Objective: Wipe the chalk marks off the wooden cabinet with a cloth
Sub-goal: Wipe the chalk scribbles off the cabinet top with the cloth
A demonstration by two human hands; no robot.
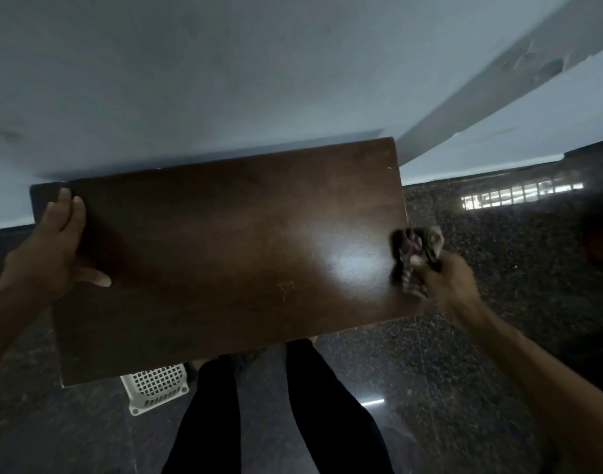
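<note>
The wooden cabinet (224,251) stands on a dark speckled floor (481,302), its back edge against a pale wall (224,80). Its glossy brown top shows faint chalk marks (286,289) toward the front, right of centre. A left hand (50,248) rests flat on the top's left end. A bunched cloth (416,258) touches the top at its right edge. A white lattice basket (156,384) sits on the floor below the cabinet's front edge.

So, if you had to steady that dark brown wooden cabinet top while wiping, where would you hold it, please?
Probably the far left end of the dark brown wooden cabinet top, coming from the left: its edge overhangs there, and the left hand already lies on it, while the right hand bunches the grey patterned cloth at the right edge.
</note>
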